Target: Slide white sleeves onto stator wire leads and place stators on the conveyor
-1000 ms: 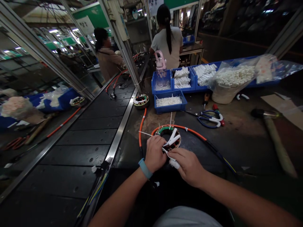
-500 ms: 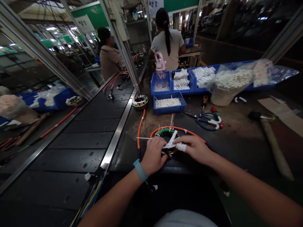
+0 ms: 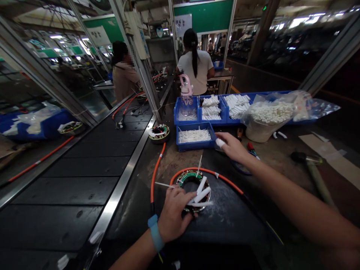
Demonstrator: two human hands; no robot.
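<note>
My left hand [image 3: 177, 212] is closed on the near left side of a stator [image 3: 191, 175], a ring with green and copper-coloured parts. Its fingers lie by several white sleeves [image 3: 203, 194] that cross the ring's opening and right side. Thin white cable ties stick up and out from the ring. My right hand [image 3: 231, 145] is stretched forward at the right end of a small blue tray [image 3: 194, 146] of thin white ties. A finger with white wrapping shows, and nothing is visible in that hand. Beneath it, scissors [image 3: 242, 168] are mostly hidden by the hand and forearm.
Behind the tray stand blue bins [image 3: 216, 119] of white sleeves and a pink bottle [image 3: 186, 90]. A bagged tub [image 3: 258, 133] and a hammer [image 3: 317, 180] are at the right. Another stator [image 3: 159, 134] sits beside the conveyor [image 3: 84, 183]. Two people work beyond.
My right hand has left the stator and moved forward to the tray's right end, over the scissors. My left hand stays on the stator. The view has tilted up slightly.
</note>
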